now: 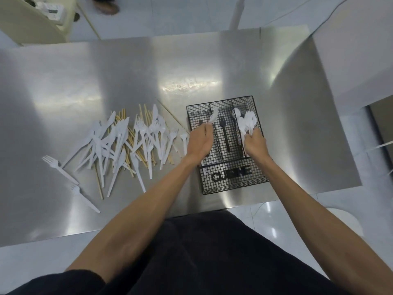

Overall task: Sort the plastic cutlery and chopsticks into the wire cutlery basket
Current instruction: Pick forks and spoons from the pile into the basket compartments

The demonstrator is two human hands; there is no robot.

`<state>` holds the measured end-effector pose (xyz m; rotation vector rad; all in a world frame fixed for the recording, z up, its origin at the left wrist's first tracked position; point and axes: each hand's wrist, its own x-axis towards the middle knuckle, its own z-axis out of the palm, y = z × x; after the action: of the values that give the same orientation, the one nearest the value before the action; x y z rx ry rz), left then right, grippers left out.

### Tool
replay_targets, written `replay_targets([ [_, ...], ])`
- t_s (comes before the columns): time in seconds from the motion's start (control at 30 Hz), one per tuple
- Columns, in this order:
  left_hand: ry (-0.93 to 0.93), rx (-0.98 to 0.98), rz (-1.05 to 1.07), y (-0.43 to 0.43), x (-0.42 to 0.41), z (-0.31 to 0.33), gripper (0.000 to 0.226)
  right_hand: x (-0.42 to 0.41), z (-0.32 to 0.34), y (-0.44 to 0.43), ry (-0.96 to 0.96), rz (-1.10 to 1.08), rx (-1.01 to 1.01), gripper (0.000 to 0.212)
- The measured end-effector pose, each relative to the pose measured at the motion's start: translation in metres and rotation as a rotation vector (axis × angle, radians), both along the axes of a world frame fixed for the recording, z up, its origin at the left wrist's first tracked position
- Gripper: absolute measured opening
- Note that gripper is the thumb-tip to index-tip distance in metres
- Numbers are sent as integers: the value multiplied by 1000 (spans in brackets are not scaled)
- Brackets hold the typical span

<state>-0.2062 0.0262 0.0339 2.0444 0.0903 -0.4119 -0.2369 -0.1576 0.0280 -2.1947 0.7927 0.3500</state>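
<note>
Both my arms are out over the steel table (74, 86), brushed metal throwing back big soft patches of light. The black wire basket (234, 189) sits at the right end of it, close to the near edge, with 3 long compartments and 1 cross compartment at the front that carries a dark lettered plate.

My left hand (200, 143) is over the left compartment, fingertips pinching a white utensil (213, 117) that sticks up and away from me; I cannot tell whether it is a spoon or a knife. My right hand (255, 143) is at the right compartment, fingers curled round a bundle of white spoons (247, 122) whose bowls fan out above the wire. In the middle compartment I see a black fork shape (223, 128) lying lengthwise.

To the left of the basket, the unsorted pile (131, 141) spreads across the table: white forks and knives tangled with pale wooden chopsticks. 1 thin chopstick (172, 116) lies slanted between the pile and the basket. 2 forks lie apart from the heap, one fork (57, 169) at its left edge and a second fork (85, 199) nearer me.

Beyond the table, the floor (170, 13) is white tile. A cream chair (32, 24) stands at the far left, someone's foot (106, 7) shows at the top, and a white cable (297, 11) trails across the floor at the right.
</note>
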Motion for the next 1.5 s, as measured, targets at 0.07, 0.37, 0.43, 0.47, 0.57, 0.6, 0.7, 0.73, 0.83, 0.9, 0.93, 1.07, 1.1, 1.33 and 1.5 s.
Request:
replay_targets([
  [0.07, 16, 15, -60, -18, -1, -2, 44, 1, -3, -14, 32, -12, 2, 31],
  [0.37, 84, 78, -110, -78, 7, -10, 42, 16, -8, -40, 35, 72, -25, 30],
  [0.43, 82, 100, -97, -85, 8, -12, 40, 20, -11, -41, 20, 113, -50, 29],
  [0.47, 84, 110, -90, -87, 8, -15, 40, 21, -13, -42, 11, 140, -70, 29],
  [0.57, 91, 118, -68, -92, 10, -22, 43, 24, -15, -43, 12, 177, -101, 29],
  [0.6, 92, 115, -59, -93, 11, -23, 43, 25, -17, -44, 11, 180, -102, 28],
  [0.7, 73, 103, -19, -91, 10, -22, 41, 27, -19, -46, 0, 190, -94, 28],
  [0.73, 63, 98, 0, -90, 10, -22, 40, 28, -20, -46, 1, 194, -94, 27],
  [0.83, 45, 74, 38, -86, 10, -22, 40, 31, -21, -42, -7, 199, -85, 24],
  [0.9, 27, 61, 52, -83, 10, -21, 34, 32, -20, -37, -24, 207, -70, 24],
  [0.93, 23, 53, 55, -81, 11, -20, 29, 33, -20, -33, -30, 206, -58, 24],
  [1.07, 65, 49, 62, -80, 12, -24, 14, 37, -16, -21, -28, 251, -64, 24],
  [1.1, 76, 63, 71, -81, 12, -26, 15, 38, -15, -19, -23, 265, -71, 24],
  [1.33, 154, 169, 52, -85, 15, -25, 8, 44, -14, -17, 17, 311, -86, 21],
  [1.5, 178, 177, 21, -84, 18, -23, 26, 46, -16, -18, 19, 311, -82, 22],
])
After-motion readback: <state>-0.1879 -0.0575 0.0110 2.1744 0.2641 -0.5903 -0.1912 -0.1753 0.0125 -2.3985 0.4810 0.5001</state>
